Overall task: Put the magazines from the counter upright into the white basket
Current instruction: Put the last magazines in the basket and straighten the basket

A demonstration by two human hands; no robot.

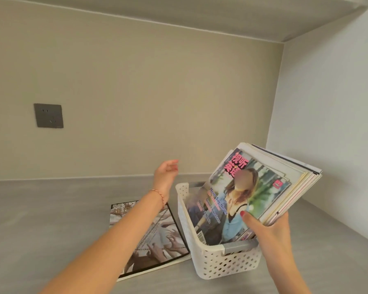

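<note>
Head view: right hand [270, 228] grips a magazine stack [261, 183], tilted, its lower corner inside the white basket [221, 264]. Left hand [166, 172] hovers open, empty. One magazine [151, 238] lies on the counter [51, 230]. Next, likely: stand the stack upright.

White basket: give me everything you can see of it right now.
The white basket is a rectangular bin that looks like plastic, with rows of round holes in its walls, a smooth rolled rim and a grey handle piece on the near end. It stands upright on the grey counter. A stack of magazines, tilted, has its lower end inside; the right hand holds that stack. A black-bordered magazine lies flat beside its left wall.
</note>
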